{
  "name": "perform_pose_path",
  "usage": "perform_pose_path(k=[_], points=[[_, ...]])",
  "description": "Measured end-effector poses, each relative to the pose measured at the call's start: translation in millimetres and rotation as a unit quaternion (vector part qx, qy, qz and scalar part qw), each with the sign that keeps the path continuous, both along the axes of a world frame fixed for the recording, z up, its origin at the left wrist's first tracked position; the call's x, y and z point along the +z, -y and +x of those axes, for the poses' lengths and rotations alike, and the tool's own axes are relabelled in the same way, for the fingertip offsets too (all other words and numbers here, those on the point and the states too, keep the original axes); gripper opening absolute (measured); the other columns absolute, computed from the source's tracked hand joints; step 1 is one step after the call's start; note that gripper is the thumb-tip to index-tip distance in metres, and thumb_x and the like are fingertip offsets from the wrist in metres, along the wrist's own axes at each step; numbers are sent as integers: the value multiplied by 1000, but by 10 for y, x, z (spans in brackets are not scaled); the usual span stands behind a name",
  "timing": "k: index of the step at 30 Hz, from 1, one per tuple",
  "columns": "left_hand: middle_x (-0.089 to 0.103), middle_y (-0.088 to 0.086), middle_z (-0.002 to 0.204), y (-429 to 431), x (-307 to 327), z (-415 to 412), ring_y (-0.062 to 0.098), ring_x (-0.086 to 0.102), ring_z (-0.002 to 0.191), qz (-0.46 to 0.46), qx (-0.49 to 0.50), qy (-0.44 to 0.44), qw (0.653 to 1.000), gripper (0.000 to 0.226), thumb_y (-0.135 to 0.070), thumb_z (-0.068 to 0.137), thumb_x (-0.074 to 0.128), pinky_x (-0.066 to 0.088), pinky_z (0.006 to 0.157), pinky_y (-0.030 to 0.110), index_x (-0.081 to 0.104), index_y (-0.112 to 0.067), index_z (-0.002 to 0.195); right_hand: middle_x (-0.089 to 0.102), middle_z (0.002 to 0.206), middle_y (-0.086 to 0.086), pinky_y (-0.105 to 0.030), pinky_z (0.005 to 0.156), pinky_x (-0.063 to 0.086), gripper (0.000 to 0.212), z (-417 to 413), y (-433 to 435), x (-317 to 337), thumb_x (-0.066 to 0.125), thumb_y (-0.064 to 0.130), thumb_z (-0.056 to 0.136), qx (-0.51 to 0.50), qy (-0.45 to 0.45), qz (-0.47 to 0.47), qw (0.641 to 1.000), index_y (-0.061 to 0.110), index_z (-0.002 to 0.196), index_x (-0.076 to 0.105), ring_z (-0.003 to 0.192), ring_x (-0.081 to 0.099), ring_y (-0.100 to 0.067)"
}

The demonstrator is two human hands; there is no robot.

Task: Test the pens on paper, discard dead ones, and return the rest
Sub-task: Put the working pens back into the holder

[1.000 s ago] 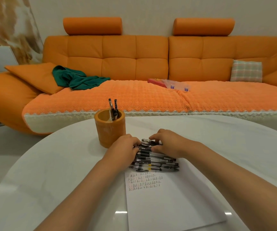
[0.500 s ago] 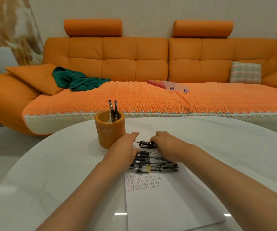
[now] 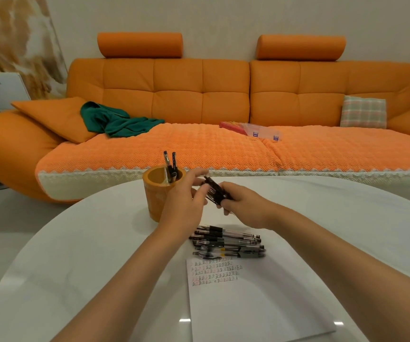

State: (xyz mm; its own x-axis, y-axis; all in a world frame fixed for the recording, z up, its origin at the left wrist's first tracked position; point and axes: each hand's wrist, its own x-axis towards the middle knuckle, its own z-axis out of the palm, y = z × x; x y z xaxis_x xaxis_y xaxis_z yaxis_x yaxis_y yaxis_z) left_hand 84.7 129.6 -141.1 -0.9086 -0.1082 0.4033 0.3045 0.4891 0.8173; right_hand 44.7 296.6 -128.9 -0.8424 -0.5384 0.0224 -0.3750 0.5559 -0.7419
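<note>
Pens [image 3: 214, 190] in fingers [image 3: 225, 205] of right hand [image 3: 244, 206], seemingly left hand [image 3: 183, 202] too (paper [image 3: 248, 304]: 正 rows).

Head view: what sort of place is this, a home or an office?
Most likely a home living room: a long orange sofa with a checked cushion and a green cloth thrown on it stands behind a round white table.

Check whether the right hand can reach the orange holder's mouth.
Probably yes. The right hand grips a bundle of pens just beside the orange holder, whose mouth is open with two pens inside. The left hand, also on the bundle, sits between them but not over the mouth.
</note>
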Motion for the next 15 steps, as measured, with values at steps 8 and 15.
perform_pose_path(k=[8,15], points=[[64,-15,101,123,151,43,8,63,75,4,-38,-39,999,33,-27,96,63,56,74,36,60,-46,123,61,100,-1,-29,90,51,32,99,115,69,43,0,102,24,59,-110,992,27,112,57,95,62,-16],[65,-16,105,180,222,64,8,61,78,-64,-46,-89,993,23,-18,98,60,49,74,22,72,-28,115,62,101,2,-36,96,51,30,151,197,118,43,0,101,42,47,-80,995,27,106,53,98,66,-14]])
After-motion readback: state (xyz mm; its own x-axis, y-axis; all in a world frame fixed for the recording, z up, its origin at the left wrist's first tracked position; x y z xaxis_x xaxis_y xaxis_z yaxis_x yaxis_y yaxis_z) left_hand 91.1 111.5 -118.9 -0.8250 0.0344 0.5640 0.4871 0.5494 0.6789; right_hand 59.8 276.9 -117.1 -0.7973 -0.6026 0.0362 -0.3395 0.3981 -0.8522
